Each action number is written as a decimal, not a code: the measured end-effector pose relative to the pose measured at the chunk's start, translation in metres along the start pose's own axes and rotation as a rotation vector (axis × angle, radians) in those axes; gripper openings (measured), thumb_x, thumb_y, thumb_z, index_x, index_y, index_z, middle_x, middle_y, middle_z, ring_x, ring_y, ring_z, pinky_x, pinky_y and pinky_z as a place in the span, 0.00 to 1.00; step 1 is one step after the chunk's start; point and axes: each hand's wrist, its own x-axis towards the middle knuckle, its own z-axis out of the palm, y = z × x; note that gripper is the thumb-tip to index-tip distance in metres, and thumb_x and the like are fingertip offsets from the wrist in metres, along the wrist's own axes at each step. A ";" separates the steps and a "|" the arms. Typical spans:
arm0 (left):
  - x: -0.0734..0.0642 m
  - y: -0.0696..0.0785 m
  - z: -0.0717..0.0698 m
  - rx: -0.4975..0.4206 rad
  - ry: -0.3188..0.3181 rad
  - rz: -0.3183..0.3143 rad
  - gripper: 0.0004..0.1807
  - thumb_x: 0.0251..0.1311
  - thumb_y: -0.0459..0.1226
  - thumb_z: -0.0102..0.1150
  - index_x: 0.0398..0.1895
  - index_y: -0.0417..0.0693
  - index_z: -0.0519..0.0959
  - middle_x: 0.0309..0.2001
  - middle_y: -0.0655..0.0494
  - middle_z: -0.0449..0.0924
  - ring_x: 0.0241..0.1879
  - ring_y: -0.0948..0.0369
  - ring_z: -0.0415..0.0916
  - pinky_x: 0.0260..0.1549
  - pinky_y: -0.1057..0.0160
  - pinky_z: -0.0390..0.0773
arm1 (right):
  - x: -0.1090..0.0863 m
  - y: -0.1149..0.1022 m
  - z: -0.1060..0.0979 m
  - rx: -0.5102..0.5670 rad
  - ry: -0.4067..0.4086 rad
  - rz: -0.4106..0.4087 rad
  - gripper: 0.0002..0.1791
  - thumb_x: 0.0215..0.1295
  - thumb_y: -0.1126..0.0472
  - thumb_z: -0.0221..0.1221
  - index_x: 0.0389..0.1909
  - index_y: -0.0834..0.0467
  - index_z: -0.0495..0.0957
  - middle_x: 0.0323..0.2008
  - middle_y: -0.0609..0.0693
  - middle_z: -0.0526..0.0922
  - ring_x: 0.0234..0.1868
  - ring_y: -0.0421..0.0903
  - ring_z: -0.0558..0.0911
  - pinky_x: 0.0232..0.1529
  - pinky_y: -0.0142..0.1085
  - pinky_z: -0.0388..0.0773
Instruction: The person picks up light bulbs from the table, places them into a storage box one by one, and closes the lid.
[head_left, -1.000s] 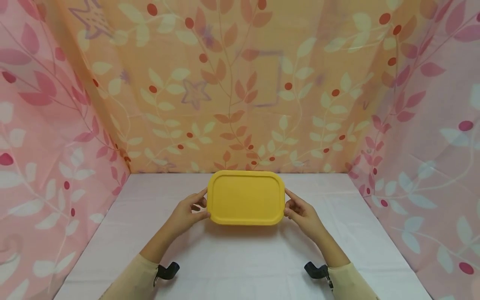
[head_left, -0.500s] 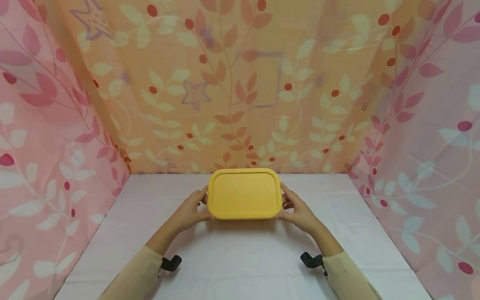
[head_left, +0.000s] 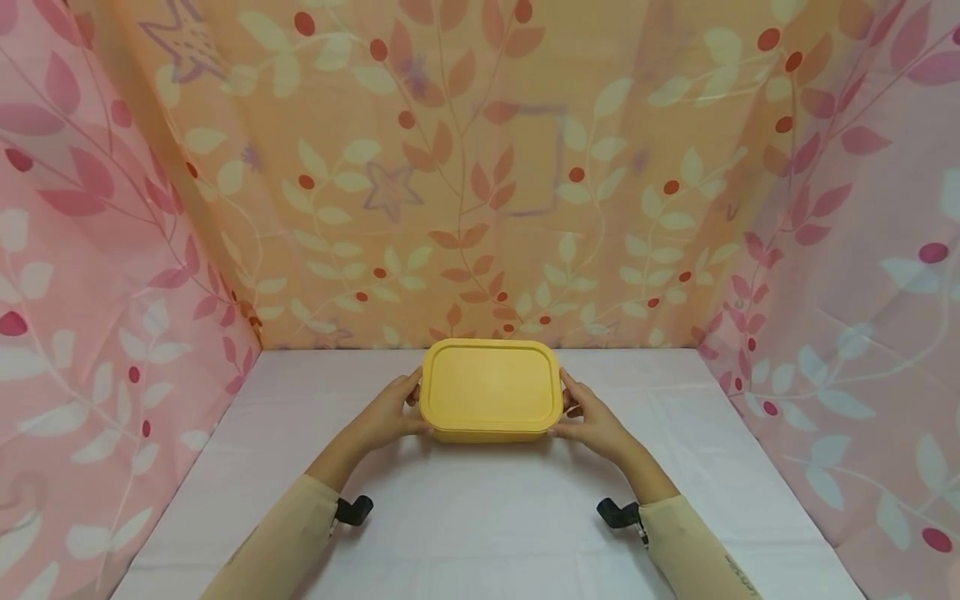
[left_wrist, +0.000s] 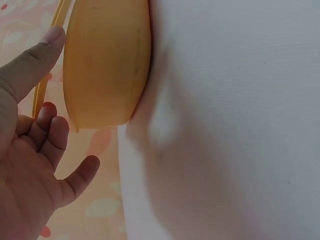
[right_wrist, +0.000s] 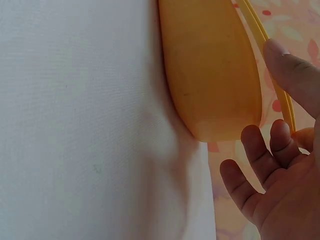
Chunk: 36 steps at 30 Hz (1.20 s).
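Observation:
A yellow rectangular lid with rounded corners is held level between the two hands. The left hand grips its left end, thumb on the near side and forefinger behind. At the other end, the right hand holds it the same way. Below the lid stands a matching yellow food container on the table; a strip of its front wall shows in the head view. Both wrist views show a gap between the lid's thin edge and the container's rim. The remaining fingers of each hand are loosely bent beside the container.
A white cloth covers the table. Behind it hangs an orange leaf-patterned curtain, with pink patterned curtains at the sides. A black wrist device sits on each sleeve.
Both hands have moved slightly forward and inward with the lid. It now looks smaller and farther away, and the container's front wall has come into sight under its near edge.

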 end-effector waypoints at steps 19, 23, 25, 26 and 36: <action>0.006 -0.011 -0.003 -0.046 -0.084 -0.074 0.60 0.33 0.55 0.79 0.73 0.50 0.59 0.36 0.55 0.70 0.39 0.59 0.66 0.36 0.61 0.69 | 0.012 0.003 -0.002 -0.007 -0.071 0.102 0.59 0.45 0.46 0.74 0.75 0.55 0.52 0.44 0.51 0.70 0.50 0.49 0.74 0.57 0.50 0.76; 0.006 -0.013 -0.002 -0.073 -0.123 -0.085 0.61 0.34 0.53 0.79 0.74 0.49 0.56 0.36 0.57 0.72 0.39 0.60 0.68 0.38 0.62 0.70 | 0.011 0.004 -0.001 0.002 -0.089 0.116 0.58 0.46 0.46 0.74 0.75 0.56 0.52 0.44 0.51 0.70 0.50 0.49 0.73 0.55 0.47 0.78; 0.006 -0.014 -0.002 -0.081 -0.141 -0.080 0.60 0.35 0.52 0.79 0.74 0.49 0.56 0.36 0.57 0.73 0.39 0.61 0.68 0.38 0.63 0.71 | 0.010 0.006 0.000 0.001 -0.104 0.124 0.57 0.48 0.47 0.73 0.75 0.56 0.52 0.44 0.52 0.70 0.50 0.49 0.73 0.54 0.47 0.78; 0.006 -0.014 -0.002 -0.083 -0.147 -0.071 0.60 0.36 0.51 0.79 0.74 0.48 0.56 0.36 0.57 0.73 0.38 0.61 0.68 0.37 0.64 0.71 | 0.010 0.007 0.000 0.001 -0.111 0.127 0.57 0.48 0.47 0.73 0.75 0.56 0.51 0.45 0.52 0.70 0.51 0.49 0.73 0.55 0.47 0.78; 0.004 -0.015 0.002 -0.119 -0.134 -0.049 0.60 0.38 0.49 0.78 0.74 0.43 0.55 0.36 0.56 0.72 0.38 0.60 0.69 0.35 0.66 0.72 | 0.010 0.012 0.003 0.052 -0.108 0.129 0.56 0.50 0.53 0.73 0.75 0.56 0.50 0.47 0.56 0.70 0.53 0.53 0.72 0.57 0.53 0.76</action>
